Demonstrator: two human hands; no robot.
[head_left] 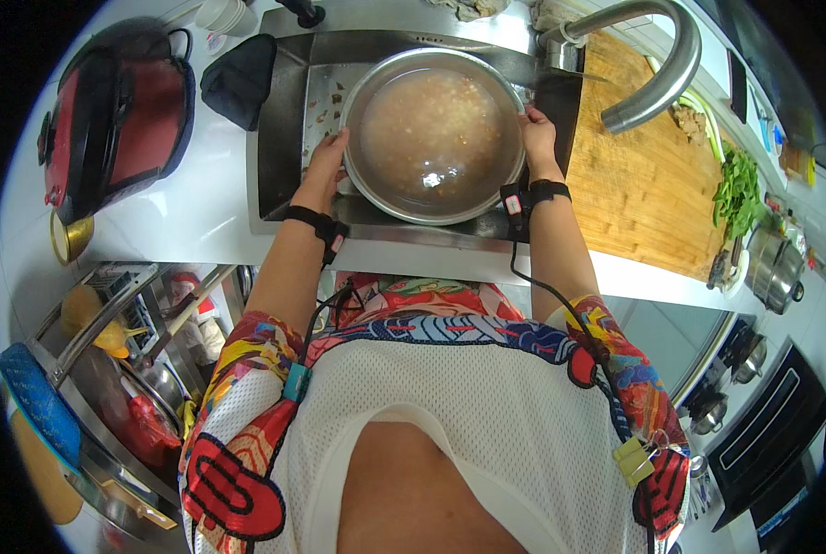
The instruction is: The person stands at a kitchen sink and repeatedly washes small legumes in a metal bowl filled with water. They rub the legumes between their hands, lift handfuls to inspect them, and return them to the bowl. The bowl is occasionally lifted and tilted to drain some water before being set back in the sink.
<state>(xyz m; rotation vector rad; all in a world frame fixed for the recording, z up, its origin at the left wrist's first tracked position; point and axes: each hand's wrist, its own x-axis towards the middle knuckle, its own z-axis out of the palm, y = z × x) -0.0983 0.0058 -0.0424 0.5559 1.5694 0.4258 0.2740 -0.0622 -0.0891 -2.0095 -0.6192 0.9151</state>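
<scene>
A wide round metal basin (431, 220) sits in or just over the stainless steel sink (282, 152). Cloudy, brownish water fills much of it, with many small pale grains or beans (464, 115) beneath the surface. My left hand (323, 171) grips the basin's left rim, thumb on top and fingers mostly hidden against the outer wall. On the opposite side, my right hand (540, 143) holds the right rim the same way. Small dark scraps (323, 113) lie on the sink floor left of the basin. Each wrist wears a black strap, and a cable runs from the right one.
A curved metal faucet (676, 51) arches over the wooden cutting board (644, 203) at the right. Leafy greens (738, 189) lie by the board's far right edge. Left of the sink are a black cloth item (239, 83) and a red appliance (136, 120). Below, an open rack (108, 323) juts out.
</scene>
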